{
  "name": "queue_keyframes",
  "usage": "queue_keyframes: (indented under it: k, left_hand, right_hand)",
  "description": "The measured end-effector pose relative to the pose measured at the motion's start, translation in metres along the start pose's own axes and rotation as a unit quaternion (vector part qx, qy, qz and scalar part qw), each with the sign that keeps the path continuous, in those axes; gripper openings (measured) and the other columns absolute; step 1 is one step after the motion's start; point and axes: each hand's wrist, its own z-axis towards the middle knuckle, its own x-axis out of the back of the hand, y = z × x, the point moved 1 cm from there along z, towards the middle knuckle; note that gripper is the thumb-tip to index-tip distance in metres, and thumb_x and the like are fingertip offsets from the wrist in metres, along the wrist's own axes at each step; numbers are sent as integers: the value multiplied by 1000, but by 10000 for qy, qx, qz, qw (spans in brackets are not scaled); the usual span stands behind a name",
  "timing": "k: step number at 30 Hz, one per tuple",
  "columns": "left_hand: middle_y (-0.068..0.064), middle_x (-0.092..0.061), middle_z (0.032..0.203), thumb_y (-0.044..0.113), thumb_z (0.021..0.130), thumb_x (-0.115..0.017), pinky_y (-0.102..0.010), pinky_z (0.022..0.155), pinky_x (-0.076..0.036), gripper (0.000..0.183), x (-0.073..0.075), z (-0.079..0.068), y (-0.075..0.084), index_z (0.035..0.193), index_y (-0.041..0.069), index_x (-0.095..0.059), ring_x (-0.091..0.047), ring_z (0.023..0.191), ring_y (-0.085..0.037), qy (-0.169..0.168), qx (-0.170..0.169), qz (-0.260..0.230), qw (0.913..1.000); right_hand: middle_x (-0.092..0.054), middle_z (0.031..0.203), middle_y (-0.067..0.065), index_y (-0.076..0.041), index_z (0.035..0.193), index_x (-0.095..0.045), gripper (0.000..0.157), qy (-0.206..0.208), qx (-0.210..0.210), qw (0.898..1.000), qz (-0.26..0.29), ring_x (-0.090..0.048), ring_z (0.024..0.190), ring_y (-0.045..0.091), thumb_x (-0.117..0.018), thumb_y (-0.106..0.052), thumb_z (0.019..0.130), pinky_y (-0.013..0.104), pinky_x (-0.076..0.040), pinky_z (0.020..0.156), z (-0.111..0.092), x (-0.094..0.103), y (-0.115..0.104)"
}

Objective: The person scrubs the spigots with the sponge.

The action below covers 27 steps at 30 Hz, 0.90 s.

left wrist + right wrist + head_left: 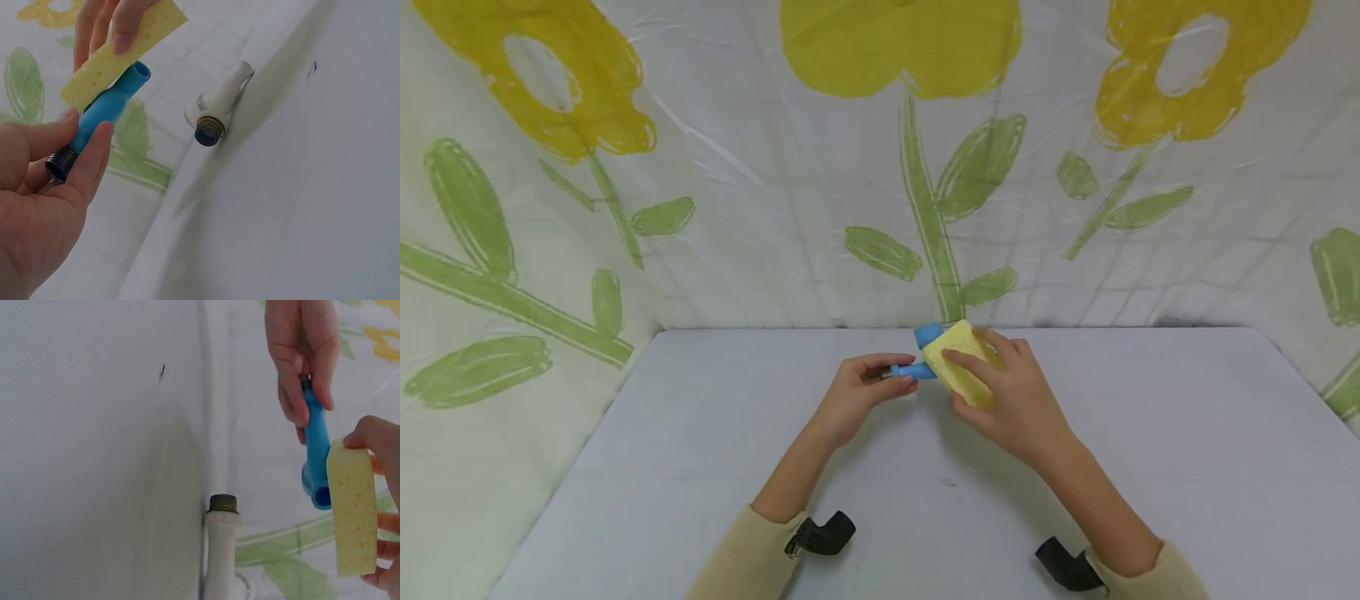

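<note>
Near the far side of the table, my left hand (pixel 856 398) holds a blue plastic tap (pixel 914 371) by its dark threaded end, thumb and fingers on either side. The thread (pixel 61 164) shows between those fingers in the left wrist view. My right hand (pixel 1028 404) grips a yellow sponge (pixel 957 360) and holds it against the side of the tap. In the right wrist view the sponge (pixel 353 509) stands along the tap's open blue end (pixel 321 495). Part of the tap is hidden behind the sponge.
A white tap-like fitting (pixel 219 103) with a dark threaded end lies on the white table (pixel 700 467), below the hands in both wrist views. I cannot make it out in the head view. A flower-patterned curtain (pixel 760 208) hangs behind the table.
</note>
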Motion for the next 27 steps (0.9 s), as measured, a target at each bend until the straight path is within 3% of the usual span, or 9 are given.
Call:
queue_keyframes:
  k: [3,6,9,13,19,23,27]
  left_hand:
    - [-18,-72,113,-9,101,-63,-30,93,-62,35,-1,1,-1,134,-18,-61,-75,93,-6,18,26,-10,10000]
    - [-23,-71,115,-8,99,-66,-32,94,-62,35,-1,1,-1,133,-17,-63,-74,93,-7,32,35,109,9999]
    - [-21,-73,112,-7,98,-69,-38,97,-62,35,-1,1,0,131,-15,-65,-74,93,-8,25,42,279,9996]
    - [-13,-75,108,-6,96,-71,-35,95,-63,34,-3,0,1,129,-13,-67,-74,92,-8,24,78,366,9993]
    - [-22,-72,116,-7,96,-71,-37,97,-62,34,-9,-1,2,129,-14,-67,-74,93,-7,-138,177,362,9991]
    - [-24,-71,116,-8,96,-71,-36,96,-63,33,-10,-1,3,128,-14,-67,-73,93,-7,-73,181,364,9991]
    - [-24,-72,117,-8,96,-71,-36,95,-63,33,-12,-1,3,128,-14,-68,-74,93,-7,-93,160,407,9990]
  right_hand:
    - [-63,136,27,-16,124,-78,47,-48,14,10000,-36,-60,101,46,-91,-15,78,53,-61,77,1,0,-2]
    - [-63,136,27,-16,124,-78,46,-83,-227,9997,-75,-60,104,49,-90,-15,79,55,-61,79,2,5,0]
    - [-62,137,28,-14,124,-78,45,-25,-514,9986,-75,-59,108,50,-90,-15,81,57,-61,80,2,9,3]
    - [-62,138,29,-13,124,-78,44,162,-742,9971,53,-57,107,50,-89,-13,82,55,-58,78,1,9,3]
    - [-60,139,28,-12,126,-77,47,323,-742,9962,331,-57,105,47,-90,-10,82,49,-58,74,0,2,-3]
    - [-60,138,29,-11,126,-76,47,278,-629,9972,295,-58,104,47,-91,-11,81,50,-61,74,0,1,-7]
    - [-59,139,30,-9,126,-75,46,269,-944,9949,234,-57,107,50,-90,-12,83,52,-60,75,1,4,-6]
